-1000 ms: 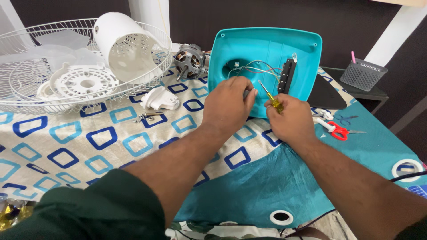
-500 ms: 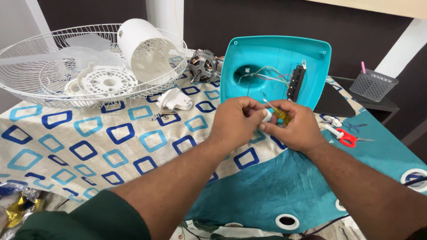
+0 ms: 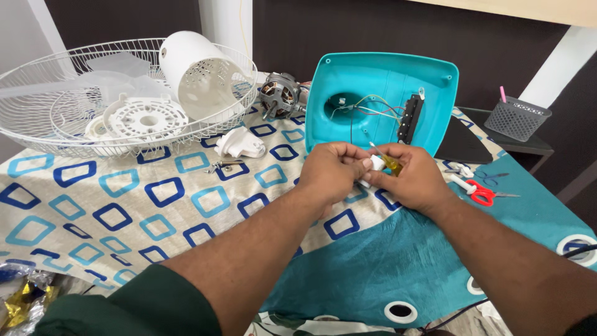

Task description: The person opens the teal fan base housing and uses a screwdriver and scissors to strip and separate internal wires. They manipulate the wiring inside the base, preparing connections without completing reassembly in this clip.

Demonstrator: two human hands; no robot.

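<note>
While the white wire fan guard point(image 3: 74, 112) lay at the far left of the counter with the white motor cover point(image 3: 202, 74) in it, and the bare motor point(image 3: 280, 94) sat beside, the left hand point(image 3: 333, 171) pinched a small white part point(image 3: 376, 165) against the right hand point(image 3: 413, 180), whose grip closed on a yellow-handled screwdriver point(image 3: 390, 163). Behind stood the opened teal fan base point(image 3: 385, 99), wires exposed; red scissors point(image 3: 482, 193) lay rightward. The fan looked well dismantled, nothing yet reassembled.

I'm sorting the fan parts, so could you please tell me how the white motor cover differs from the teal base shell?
The white motor cover is rounded, perforated and lies tipped in the wire guard; the teal base shell is squarish, smooth and stands on edge, with wires inside. Both are hollow and apart from the hands.
</note>
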